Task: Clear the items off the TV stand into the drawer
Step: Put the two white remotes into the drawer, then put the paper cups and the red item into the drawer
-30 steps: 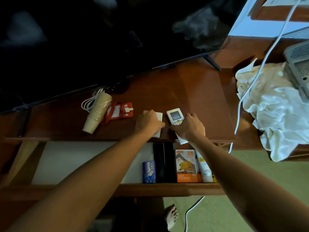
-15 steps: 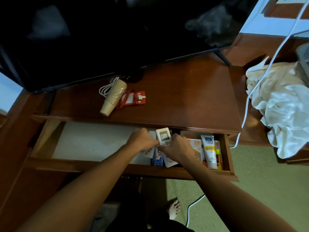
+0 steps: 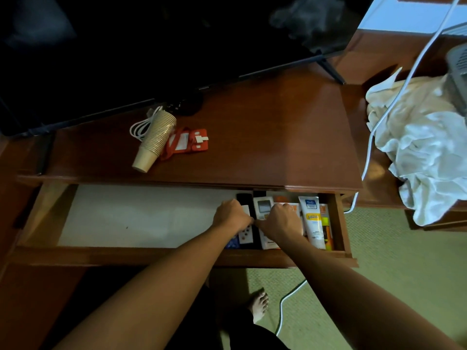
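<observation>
The drawer [image 3: 151,256] under the TV stand [image 3: 265,137] is pulled open, and both my hands are inside its right part. My left hand [image 3: 231,214] grips a white button remote [image 3: 244,234] laid among the items there. My right hand [image 3: 280,222] holds a white remote with a small screen [image 3: 262,206], which lies flat in the drawer. A black remote [image 3: 244,198], a sunscreen tube [image 3: 312,221] and an orange box [image 3: 326,223] lie beside them. On the stand top lie a tipped stack of paper cups [image 3: 154,142], a coiled white cable [image 3: 140,127] and a red card holder [image 3: 189,142].
The dark TV [image 3: 151,46] stands along the back of the stand. A crumpled white cloth [image 3: 427,152], a white cord [image 3: 379,120] and a grey appliance [image 3: 458,72] occupy the lower shelf at right. My bare foot [image 3: 259,304] is on the green carpet.
Both hands lifted the two white remotes off the stand top and carried them down into the open drawer, where the remotes now lie among the other items.
</observation>
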Action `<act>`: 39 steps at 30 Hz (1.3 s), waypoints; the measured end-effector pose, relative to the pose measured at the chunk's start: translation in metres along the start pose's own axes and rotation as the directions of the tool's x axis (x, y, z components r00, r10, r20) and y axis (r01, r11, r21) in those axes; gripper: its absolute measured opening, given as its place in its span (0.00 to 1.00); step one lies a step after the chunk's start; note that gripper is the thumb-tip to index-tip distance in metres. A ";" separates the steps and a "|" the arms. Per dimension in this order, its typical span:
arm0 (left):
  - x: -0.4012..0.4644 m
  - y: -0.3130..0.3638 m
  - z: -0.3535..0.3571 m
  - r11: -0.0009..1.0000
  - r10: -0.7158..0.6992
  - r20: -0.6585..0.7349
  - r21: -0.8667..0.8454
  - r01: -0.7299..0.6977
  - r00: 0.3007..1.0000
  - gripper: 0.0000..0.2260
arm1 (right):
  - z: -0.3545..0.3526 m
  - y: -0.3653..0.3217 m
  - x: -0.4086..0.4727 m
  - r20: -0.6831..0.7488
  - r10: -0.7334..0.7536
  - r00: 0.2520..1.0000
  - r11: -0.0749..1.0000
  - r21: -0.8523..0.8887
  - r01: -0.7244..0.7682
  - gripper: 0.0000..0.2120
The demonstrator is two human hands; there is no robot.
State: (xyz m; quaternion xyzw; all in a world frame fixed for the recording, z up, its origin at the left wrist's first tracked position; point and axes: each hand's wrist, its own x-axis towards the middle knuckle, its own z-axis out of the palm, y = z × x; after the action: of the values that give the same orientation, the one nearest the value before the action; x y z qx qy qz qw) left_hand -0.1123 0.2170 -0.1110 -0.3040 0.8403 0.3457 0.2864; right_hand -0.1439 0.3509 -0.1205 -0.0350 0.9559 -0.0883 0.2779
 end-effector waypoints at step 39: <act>-0.009 -0.017 -0.063 0.943 0.332 -0.154 0.038 -0.330 0.931 0.07 | -0.059 -0.059 -0.018 -0.308 -0.372 0.876 0.894 0.136 0.427 0.08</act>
State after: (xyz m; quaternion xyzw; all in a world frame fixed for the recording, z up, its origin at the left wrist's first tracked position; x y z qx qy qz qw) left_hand -0.1118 0.1627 -0.0741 -0.1827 0.9016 0.3588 0.1581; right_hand -0.1594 0.3035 -0.0513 -0.1919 0.9431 -0.2433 0.1208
